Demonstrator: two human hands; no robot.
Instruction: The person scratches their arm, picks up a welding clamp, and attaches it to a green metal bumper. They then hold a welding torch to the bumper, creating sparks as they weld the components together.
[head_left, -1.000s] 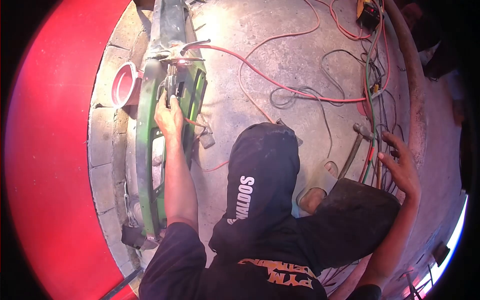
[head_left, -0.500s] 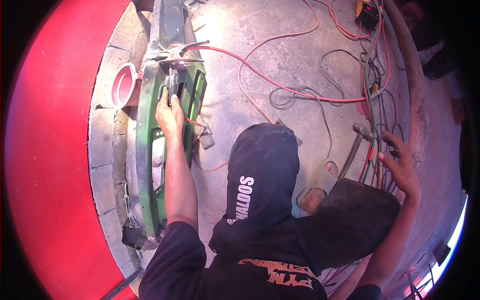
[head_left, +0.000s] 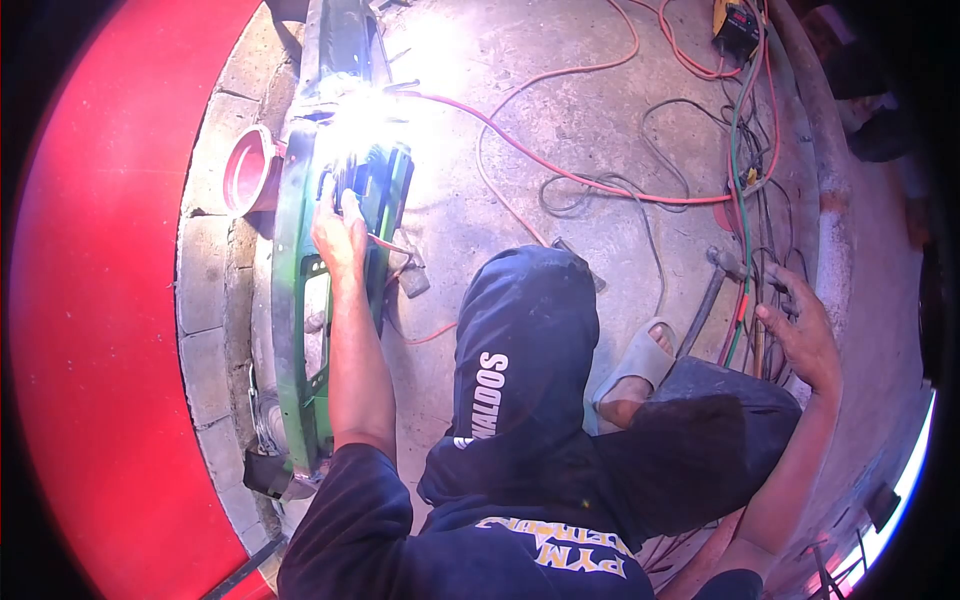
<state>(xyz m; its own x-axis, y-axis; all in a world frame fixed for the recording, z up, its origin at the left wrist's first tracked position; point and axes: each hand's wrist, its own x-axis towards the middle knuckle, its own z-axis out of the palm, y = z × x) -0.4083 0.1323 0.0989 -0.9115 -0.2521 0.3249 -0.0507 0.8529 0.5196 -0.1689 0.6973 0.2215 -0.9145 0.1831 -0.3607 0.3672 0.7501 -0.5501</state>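
My left hand [head_left: 342, 232] is closed, thumb and fingers pinched on a dark clamp-like tool [head_left: 342, 175] that lies along a green metal frame [head_left: 290, 330]. Glare hides most of this tool and its exact kind. Just beyond its tip, a blinding white welding arc [head_left: 365, 118] burns at a joint across the frame. My right hand [head_left: 802, 335] hangs over the floor at the right with its fingers apart and nothing held in them. Near those fingers are a hammer [head_left: 712, 290] and a bundle of cables [head_left: 745, 245].
A red-lined bowl [head_left: 248, 172] stands left of the frame, beside a row of concrete blocks [head_left: 205, 275]. A red cable [head_left: 560, 172] crosses the concrete floor. One sandalled foot [head_left: 632, 385] rests near the hammer. A yellow-and-black box [head_left: 737, 30] sits at the far right.
A bright arc has flared up at the joint, washing out the surfaces around it. My left hand stays almost in place. The fingers of my right hand have dipped slightly.
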